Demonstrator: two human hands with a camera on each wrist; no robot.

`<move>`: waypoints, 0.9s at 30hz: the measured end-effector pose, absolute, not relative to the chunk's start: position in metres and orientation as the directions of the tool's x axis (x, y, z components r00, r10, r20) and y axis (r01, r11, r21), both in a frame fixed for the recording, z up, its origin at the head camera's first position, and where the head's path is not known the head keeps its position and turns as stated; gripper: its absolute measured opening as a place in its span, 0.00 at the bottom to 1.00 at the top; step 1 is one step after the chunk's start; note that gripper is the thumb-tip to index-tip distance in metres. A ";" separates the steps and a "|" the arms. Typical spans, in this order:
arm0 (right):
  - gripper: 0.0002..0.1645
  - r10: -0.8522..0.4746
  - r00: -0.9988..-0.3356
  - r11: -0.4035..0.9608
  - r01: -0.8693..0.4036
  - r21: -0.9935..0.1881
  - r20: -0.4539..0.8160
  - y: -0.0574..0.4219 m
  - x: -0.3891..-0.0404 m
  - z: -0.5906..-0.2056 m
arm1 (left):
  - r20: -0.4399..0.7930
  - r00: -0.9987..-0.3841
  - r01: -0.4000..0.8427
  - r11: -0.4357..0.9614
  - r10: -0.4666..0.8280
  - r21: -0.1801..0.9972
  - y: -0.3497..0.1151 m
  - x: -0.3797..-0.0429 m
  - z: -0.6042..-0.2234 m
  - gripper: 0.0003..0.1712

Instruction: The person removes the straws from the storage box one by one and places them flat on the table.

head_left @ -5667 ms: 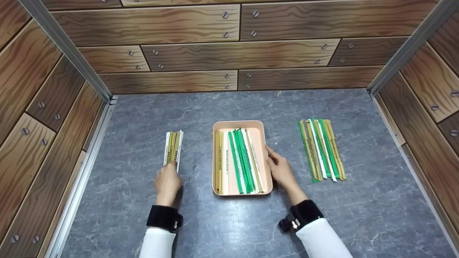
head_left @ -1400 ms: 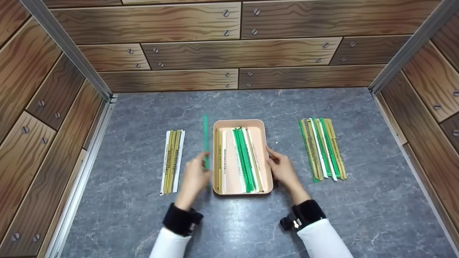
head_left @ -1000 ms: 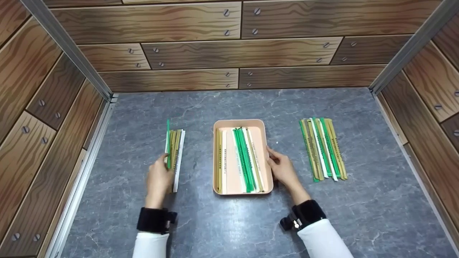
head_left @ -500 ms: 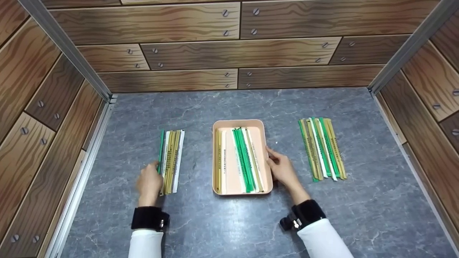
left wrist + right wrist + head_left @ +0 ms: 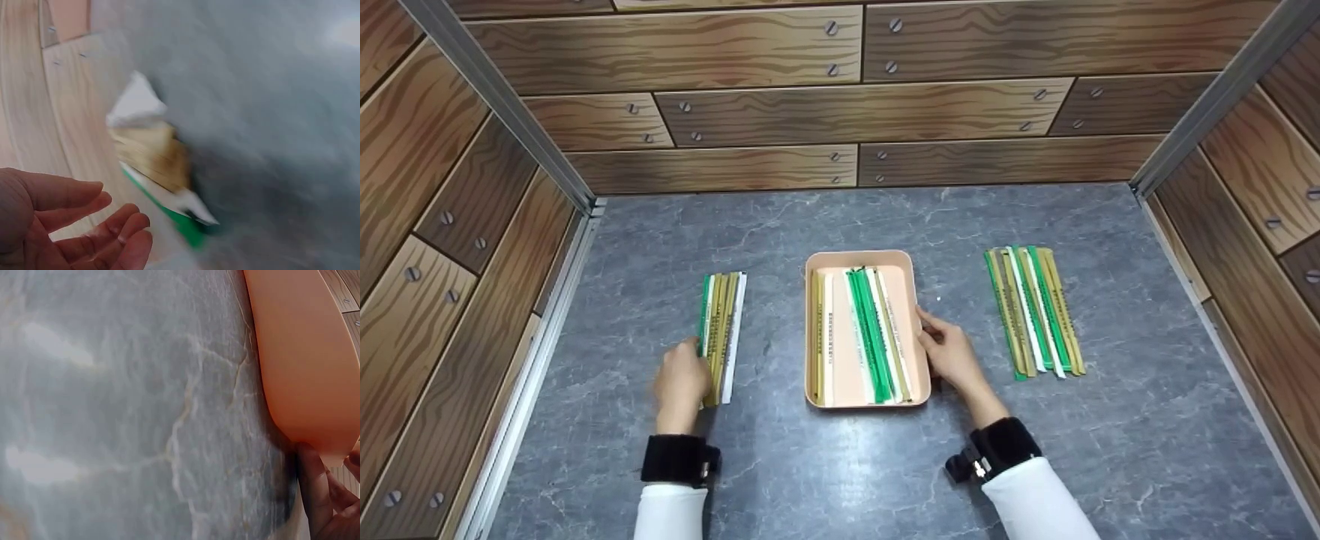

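Observation:
On the left lies a row of long thin stick packets (image 5: 724, 330), olive and white with printed text. A green stick packet (image 5: 705, 307) lies along its left edge. My left hand (image 5: 681, 381) is at the near end of this green packet; in the left wrist view its thumb and fingers (image 5: 84, 194) are loosely bent and apart, with nothing between them. A shallow peach tray (image 5: 846, 382) in the middle holds several green, white and olive stick packets (image 5: 877, 337). My right hand (image 5: 952, 356) touches the tray's right wall from outside, thumb and fingertips against it.
A wider row of mixed green, white and olive stick packets (image 5: 1035, 311) lies on the right. Wood-patterned walls (image 5: 855, 112) enclose the grey marbled table (image 5: 855, 480) at the back and both sides.
My left hand has carried a green stick packet from the tray to the left row, laid it along the left edge and let go. The right hand stays at the tray.

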State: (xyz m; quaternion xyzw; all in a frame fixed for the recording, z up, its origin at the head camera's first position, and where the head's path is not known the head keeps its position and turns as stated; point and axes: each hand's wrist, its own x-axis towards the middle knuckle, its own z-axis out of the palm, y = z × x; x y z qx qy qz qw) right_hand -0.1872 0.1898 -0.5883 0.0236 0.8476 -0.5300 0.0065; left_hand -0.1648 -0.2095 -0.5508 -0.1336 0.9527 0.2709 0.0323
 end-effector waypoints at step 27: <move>0.27 0.043 -0.999 0.460 0.045 -0.887 -0.029 0.189 -0.188 -0.590 | 0.007 -0.928 0.332 0.818 0.373 0.470 -0.028 -0.152 -0.543 0.13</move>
